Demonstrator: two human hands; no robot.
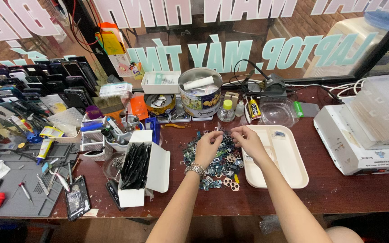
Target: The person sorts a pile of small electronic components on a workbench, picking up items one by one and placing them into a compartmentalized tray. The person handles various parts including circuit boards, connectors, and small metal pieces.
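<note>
My left hand [209, 146], with a metal watch [196, 169] on its wrist, hovers over a heap of small electronic parts [212, 162] on the dark red table. Its fingers pinch together at the far edge of the heap. My right hand [247, 139] is close beside it, fingers also pinched, over the heap's right edge and the left rim of a cream plastic tray [289, 173]. Whether either hand holds a tiny part is too small to tell. A few small parts lie in the tray's far corner.
An open white box of black strips [137, 167] stands left of the heap. Behind are a round tin [200, 95], small bottles [226, 111] and a clear container [277, 111]. A white machine [354, 144] sits at right, a grey work mat [19, 180] with tools at left.
</note>
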